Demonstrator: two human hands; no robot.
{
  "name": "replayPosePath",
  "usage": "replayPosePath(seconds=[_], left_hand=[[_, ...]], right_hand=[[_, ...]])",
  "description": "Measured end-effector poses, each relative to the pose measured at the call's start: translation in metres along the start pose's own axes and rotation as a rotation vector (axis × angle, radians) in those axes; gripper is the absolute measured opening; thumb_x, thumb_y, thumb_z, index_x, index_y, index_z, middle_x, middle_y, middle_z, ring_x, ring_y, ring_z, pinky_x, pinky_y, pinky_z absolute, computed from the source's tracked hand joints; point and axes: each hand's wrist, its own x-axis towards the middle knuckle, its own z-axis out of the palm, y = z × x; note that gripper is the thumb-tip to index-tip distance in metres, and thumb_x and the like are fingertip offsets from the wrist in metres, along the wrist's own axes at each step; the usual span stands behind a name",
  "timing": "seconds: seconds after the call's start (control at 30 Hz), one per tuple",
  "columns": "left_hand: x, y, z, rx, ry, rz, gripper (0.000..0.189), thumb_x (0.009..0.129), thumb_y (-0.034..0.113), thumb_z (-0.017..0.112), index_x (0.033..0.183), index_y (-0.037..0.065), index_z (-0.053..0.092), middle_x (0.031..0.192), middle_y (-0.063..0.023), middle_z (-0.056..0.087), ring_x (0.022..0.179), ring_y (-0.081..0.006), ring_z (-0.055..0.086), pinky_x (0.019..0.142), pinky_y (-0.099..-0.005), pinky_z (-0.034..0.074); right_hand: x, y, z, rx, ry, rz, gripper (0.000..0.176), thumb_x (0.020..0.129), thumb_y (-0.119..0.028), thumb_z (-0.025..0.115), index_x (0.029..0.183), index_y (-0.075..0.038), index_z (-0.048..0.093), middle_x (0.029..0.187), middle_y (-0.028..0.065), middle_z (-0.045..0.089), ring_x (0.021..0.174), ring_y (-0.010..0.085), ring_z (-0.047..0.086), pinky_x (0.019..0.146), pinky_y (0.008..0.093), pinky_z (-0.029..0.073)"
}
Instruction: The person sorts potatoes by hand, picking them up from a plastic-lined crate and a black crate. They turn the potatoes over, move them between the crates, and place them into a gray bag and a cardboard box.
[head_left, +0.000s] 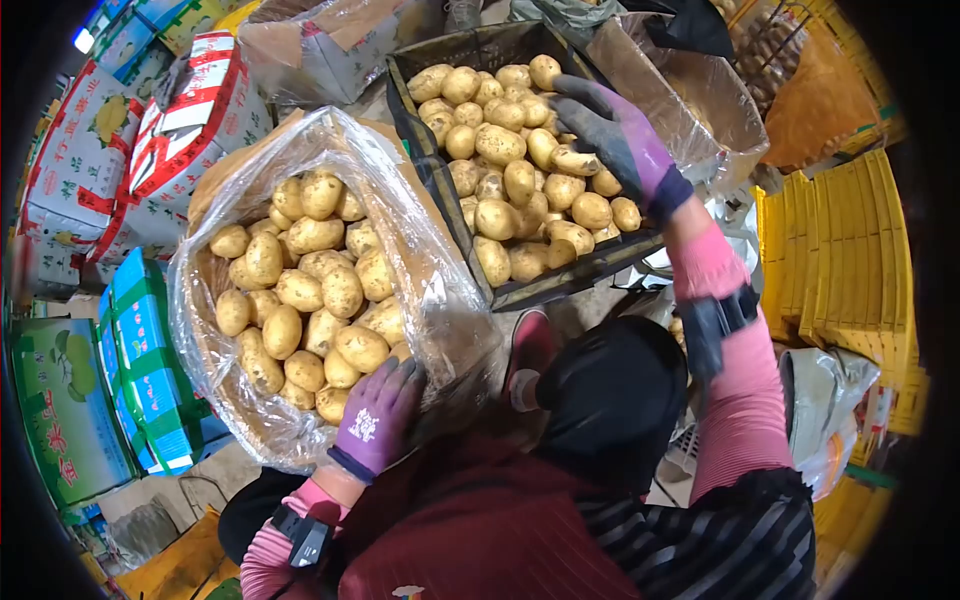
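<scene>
My left hand (380, 415), in a purple and grey glove, rests at the near edge of a plastic-lined cardboard box (440, 270) full of potatoes (300, 290). Its fingertips touch the lowest potatoes, and whether they grip one is hidden. Over the right side of a black crate (470, 240) is my right hand (615, 135), gloved the same way. Its fingers are spread and curve down beside the potatoes (500, 145) in that crate, with nothing visibly held. Clear plastic film hangs over the box's walls.
Red and white cartons (85, 150) stand at the upper left, with a blue box (150, 360) strapped in green below them. Another plastic-lined box (690, 90) sits beyond my right hand. Yellow crates (850, 260) are stacked at the right. My knee (615, 400) is near the black crate.
</scene>
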Motion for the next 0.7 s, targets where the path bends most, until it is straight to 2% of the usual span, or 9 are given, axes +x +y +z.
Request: replayPosePath(seconds=[0.03, 0.17, 0.23, 0.3, 0.4, 0.5, 0.6, 0.63, 0.7], left_hand=[[0.002, 0.001, -0.001, -0.010, -0.001, -0.002, 0.056, 0.080, 0.028, 0.079, 0.126, 0.002, 0.062, 0.130, -0.0186, 0.063, 0.123, -0.0382, 0.059, 0.099, -0.0477, 0.049], [0.016, 0.004, -0.015, -0.139, -0.061, -0.089, 0.053, 0.078, 0.029, 0.081, 0.119, 0.000, 0.064, 0.129, -0.0191, 0.063, 0.123, -0.0395, 0.059, 0.097, -0.0494, 0.049], [0.018, 0.006, -0.018, -0.177, -0.153, -0.166, 0.052, 0.088, 0.032, 0.071, 0.130, 0.002, 0.062, 0.134, -0.0179, 0.062, 0.128, -0.0401, 0.055, 0.099, -0.0501, 0.047], [0.020, 0.005, -0.016, -0.161, -0.162, -0.183, 0.052, 0.087, 0.034, 0.073, 0.128, 0.002, 0.063, 0.134, -0.0178, 0.061, 0.128, -0.0404, 0.055, 0.099, -0.0506, 0.048], [0.023, 0.003, -0.016, -0.151, -0.199, -0.183, 0.053, 0.087, 0.037, 0.073, 0.127, 0.002, 0.064, 0.135, -0.0183, 0.061, 0.130, -0.0399, 0.054, 0.101, -0.0506, 0.047], [0.025, 0.000, -0.018, -0.178, -0.288, -0.197, 0.053, 0.087, 0.038, 0.072, 0.126, 0.002, 0.065, 0.135, -0.0183, 0.061, 0.131, -0.0397, 0.053, 0.103, -0.0506, 0.045], [0.023, -0.002, -0.015, -0.193, -0.284, -0.203, 0.054, 0.087, 0.039, 0.072, 0.125, 0.002, 0.065, 0.136, -0.0184, 0.060, 0.133, -0.0397, 0.051, 0.105, -0.0507, 0.045], [0.024, 0.000, -0.016, -0.197, -0.279, -0.204, 0.054, 0.087, 0.039, 0.072, 0.125, 0.002, 0.065, 0.136, -0.0184, 0.060, 0.133, -0.0397, 0.051, 0.105, -0.0507, 0.045], [0.027, 0.004, -0.021, -0.203, -0.275, -0.235, 0.054, 0.088, 0.039, 0.072, 0.125, 0.001, 0.065, 0.136, -0.0184, 0.060, 0.133, -0.0402, 0.051, 0.105, -0.0512, 0.044]], right_hand=[[0.016, 0.040, -0.012, -0.087, 0.058, 0.017, 0.055, 0.096, -0.032, 0.067, 0.141, -0.001, 0.057, 0.131, 0.0191, 0.068, 0.118, 0.0229, 0.065, 0.101, 0.0330, 0.050], [0.047, 0.237, -0.053, -0.525, 0.073, 0.200, 0.069, 0.087, -0.027, 0.067, 0.150, -0.009, 0.049, 0.137, 0.0225, 0.063, 0.129, 0.0339, 0.060, 0.110, 0.0388, 0.046], [0.047, 0.228, -0.045, -0.730, -0.035, 0.406, 0.073, 0.087, -0.026, 0.068, 0.154, -0.012, 0.043, 0.148, 0.0209, 0.054, 0.136, 0.0369, 0.053, 0.114, 0.0407, 0.043], [0.053, 0.243, -0.027, -0.917, -0.058, 0.370, 0.078, 0.086, -0.026, 0.069, 0.157, -0.019, 0.037, 0.159, 0.0122, 0.043, 0.137, 0.0339, 0.052, 0.110, 0.0450, 0.045], [0.060, 0.243, -0.006, -1.306, -0.102, 0.346, 0.074, 0.085, -0.027, 0.070, 0.153, -0.025, 0.039, 0.147, 0.0089, 0.055, 0.127, 0.0295, 0.060, 0.100, 0.0505, 0.049], [0.072, 0.226, -0.012, -1.219, -0.241, 0.435, 0.064, 0.085, -0.033, 0.072, 0.144, -0.019, 0.052, 0.133, 0.0145, 0.065, 0.125, 0.0331, 0.061, 0.102, 0.0460, 0.050], [0.060, 0.258, -0.032, -0.493, -0.265, 0.274, 0.076, 0.081, -0.051, 0.078, 0.139, -0.007, 0.057, 0.130, 0.0197, 0.066, 0.122, 0.0335, 0.063, 0.102, 0.0437, 0.049], [0.054, 0.265, -0.035, -0.320, -0.284, 0.305, 0.065, 0.086, -0.038, 0.080, 0.136, -0.003, 0.058, 0.119, 0.0107, 0.069, 0.108, 0.0213, 0.066, 0.088, 0.0353, 0.055], [0.031, 0.208, -0.027, -0.037, -0.241, 0.645, 0.055, 0.092, -0.036, 0.075, 0.134, -0.003, 0.059, 0.113, 0.0083, 0.068, 0.093, 0.0154, 0.068, 0.071, 0.0265, 0.055]])
